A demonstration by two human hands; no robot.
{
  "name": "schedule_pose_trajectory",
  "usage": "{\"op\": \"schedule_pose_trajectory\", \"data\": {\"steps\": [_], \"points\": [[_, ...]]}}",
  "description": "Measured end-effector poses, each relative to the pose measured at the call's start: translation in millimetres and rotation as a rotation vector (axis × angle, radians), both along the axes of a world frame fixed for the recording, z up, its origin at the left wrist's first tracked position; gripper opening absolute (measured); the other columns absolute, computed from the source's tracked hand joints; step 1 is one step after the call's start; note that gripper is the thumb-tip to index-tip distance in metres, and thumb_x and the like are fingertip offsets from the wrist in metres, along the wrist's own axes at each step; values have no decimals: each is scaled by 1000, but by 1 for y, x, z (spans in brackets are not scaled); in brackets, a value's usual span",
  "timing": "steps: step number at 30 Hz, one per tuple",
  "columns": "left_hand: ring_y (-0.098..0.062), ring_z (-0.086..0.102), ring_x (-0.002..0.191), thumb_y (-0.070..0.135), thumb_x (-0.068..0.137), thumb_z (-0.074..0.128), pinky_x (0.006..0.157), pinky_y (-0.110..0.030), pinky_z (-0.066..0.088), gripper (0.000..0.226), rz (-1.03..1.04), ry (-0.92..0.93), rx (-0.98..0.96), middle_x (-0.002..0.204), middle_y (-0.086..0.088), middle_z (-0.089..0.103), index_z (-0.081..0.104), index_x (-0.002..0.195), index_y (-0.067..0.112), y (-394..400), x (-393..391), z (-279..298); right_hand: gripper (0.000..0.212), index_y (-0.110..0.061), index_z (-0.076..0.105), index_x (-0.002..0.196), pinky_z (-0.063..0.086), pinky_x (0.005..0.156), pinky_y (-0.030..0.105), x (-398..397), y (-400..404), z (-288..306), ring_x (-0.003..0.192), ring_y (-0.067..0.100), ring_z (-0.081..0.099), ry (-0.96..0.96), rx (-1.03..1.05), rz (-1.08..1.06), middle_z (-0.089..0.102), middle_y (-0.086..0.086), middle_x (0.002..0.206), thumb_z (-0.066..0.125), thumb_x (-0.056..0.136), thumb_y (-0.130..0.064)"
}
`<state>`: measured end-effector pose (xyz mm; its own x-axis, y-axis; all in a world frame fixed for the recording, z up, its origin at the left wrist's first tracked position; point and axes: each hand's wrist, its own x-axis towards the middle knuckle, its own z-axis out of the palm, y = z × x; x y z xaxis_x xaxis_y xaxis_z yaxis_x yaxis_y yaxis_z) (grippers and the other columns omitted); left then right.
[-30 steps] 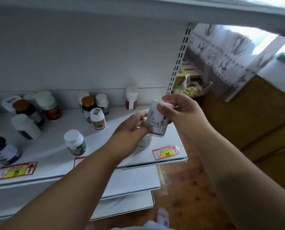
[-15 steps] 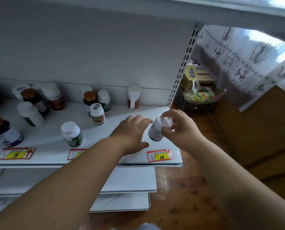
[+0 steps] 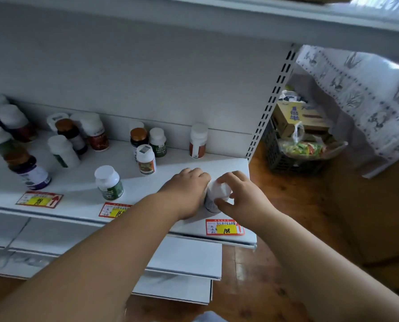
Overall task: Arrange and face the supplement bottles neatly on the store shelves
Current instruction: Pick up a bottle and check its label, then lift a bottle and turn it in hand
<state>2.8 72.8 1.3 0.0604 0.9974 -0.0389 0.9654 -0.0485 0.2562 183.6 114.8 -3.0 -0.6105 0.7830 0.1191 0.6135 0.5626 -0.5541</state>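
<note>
My hands flank one bottle (image 3: 216, 194) at the shelf (image 3: 82, 201) front, right end; other bottles (image 3: 145, 147) stand behind and leftward; a basket (image 3: 286, 156) sits beyond the shelf's right end.

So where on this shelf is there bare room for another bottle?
Bare shelf lies between the green-label bottle and the left hand, and behind both hands up to the red-label bottle. The far left cluster is crowded.
</note>
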Motion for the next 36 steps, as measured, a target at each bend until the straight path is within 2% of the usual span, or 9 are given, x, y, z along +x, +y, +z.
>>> {"op": "schedule_pose_trajectory", "data": {"steps": [3,6,9,14,20,23,27,31,36], "points": [[-24,42,122,33,83,64,98,-40,43,54,-22,-30,-3,130,0,46,43,132,25,2,-3,2,42,-33,49,115,54,75,30,-1,2,6,91,17,56,-39,-5,15,49,-10,112,68,78,-44],[-23,36,131,49,70,74,103,-38,39,88,-23,-82,-21,143,1,37,29,143,30,0,-11,2,48,-38,47,121,43,69,18,-11,7,17,91,7,54,-27,1,-92,47,-16,115,48,81,-64],[-20,30,137,70,51,75,106,-38,34,117,23,-163,-34,152,6,28,17,146,35,-3,-32,7,38,-35,49,126,40,77,21,-42,34,32,101,12,55,-3,49,-166,52,-6,126,43,93,-52],[-14,40,128,85,62,50,91,-27,31,94,69,-324,28,146,8,37,24,139,39,-2,-72,7,49,-24,39,143,42,95,34,-111,96,46,124,31,47,-239,29,-202,38,9,146,46,95,-26],[-7,48,111,58,85,57,88,-24,38,58,72,-476,97,131,8,49,39,133,31,4,-87,-6,36,-13,50,113,49,80,38,-146,102,33,107,33,53,-242,148,-307,54,12,118,67,82,-21],[-13,47,120,40,86,66,95,-25,37,58,102,-583,167,132,4,49,39,136,25,6,-89,-9,35,-19,49,105,47,69,34,-140,92,41,95,28,55,-174,156,-343,59,5,103,66,81,-37],[-15,44,127,46,78,74,106,-36,39,79,178,-637,154,140,3,44,32,141,26,15,-87,-2,47,-34,48,99,47,55,28,-128,68,67,70,15,59,-6,132,-449,61,-8,85,49,75,-74],[-15,63,81,46,69,77,74,-30,52,40,158,-922,40,85,6,64,54,98,31,7,-78,12,66,-32,53,80,36,45,21,-127,40,99,53,2,55,-20,215,-484,58,-13,65,31,65,-93],[-32,67,89,20,69,76,84,-41,53,51,138,-1685,-248,93,-16,70,57,115,9,-37,-77,20,33,-24,63,102,52,61,40,-130,3,95,73,15,63,514,-381,-96,67,2,82,50,88,-50]]}}
